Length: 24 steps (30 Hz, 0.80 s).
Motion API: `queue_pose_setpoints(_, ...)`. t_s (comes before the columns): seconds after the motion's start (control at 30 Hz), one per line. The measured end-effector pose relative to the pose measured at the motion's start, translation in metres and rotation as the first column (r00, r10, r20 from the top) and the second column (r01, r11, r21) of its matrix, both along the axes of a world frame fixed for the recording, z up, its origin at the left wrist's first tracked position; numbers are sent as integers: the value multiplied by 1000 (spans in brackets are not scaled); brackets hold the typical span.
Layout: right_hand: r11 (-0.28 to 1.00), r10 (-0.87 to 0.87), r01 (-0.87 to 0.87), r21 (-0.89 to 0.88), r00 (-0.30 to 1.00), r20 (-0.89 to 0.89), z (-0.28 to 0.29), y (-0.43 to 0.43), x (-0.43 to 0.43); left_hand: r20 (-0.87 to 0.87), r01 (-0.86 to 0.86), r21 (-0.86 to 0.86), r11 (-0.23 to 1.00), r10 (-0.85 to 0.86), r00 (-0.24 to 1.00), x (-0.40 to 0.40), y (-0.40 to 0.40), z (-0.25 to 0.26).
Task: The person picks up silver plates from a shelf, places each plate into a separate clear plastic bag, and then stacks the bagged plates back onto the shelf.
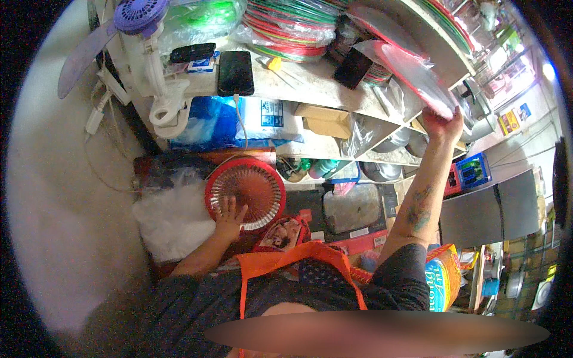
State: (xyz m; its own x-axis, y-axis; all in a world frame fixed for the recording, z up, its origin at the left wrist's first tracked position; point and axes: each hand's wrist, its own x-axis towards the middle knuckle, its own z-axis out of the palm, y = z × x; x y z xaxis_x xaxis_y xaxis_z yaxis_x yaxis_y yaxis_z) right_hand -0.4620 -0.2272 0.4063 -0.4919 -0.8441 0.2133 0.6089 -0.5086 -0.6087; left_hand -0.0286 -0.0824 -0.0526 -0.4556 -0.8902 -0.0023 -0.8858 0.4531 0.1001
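My left hand [230,217] lies with fingers spread on a round, red-rimmed piece [250,192] with a pleated, shiny surface, low in front of me. My right arm reaches far out to the right. At its end, my right hand [443,125] grips the near edge of a flat, red-rimmed round piece in clear plastic [414,76], held tilted by the shelf. Behind it is a similar wrapped red-edged piece [385,31]. A tall stack of red- and green-rimmed round pieces in plastic [291,31] stands on the white shelf top [309,83].
A black smartphone [236,73] with a cable lies by a purple clip fan [141,18]. Another dark phone-like object [353,67] is near the right stack. White plastic bags [174,219] sit left of my left hand. Lower compartments hold a cardboard box [324,121] and metal pots [382,170].
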Motion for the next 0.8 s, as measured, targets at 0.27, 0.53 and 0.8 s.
queue_pose_setpoints(0.27, 977, -83, 120, 176, 975, -205, 61, -21, -19, 30, -7, 106, 994, 3, 1000, -3, 0, 19)
queue_pose_setpoints(0.53, 979, -140, 180, 99, 939, -315, 101, -13, -34, 90, -37, 238, 971, 16, 996, -3, -1, 33)
queue_pose_setpoints(0.8, 988, 96, 0, 151, 775, -624, 94, 9, -57, 61, -13, 237, 972, -2, 998, -4, -3, 39)
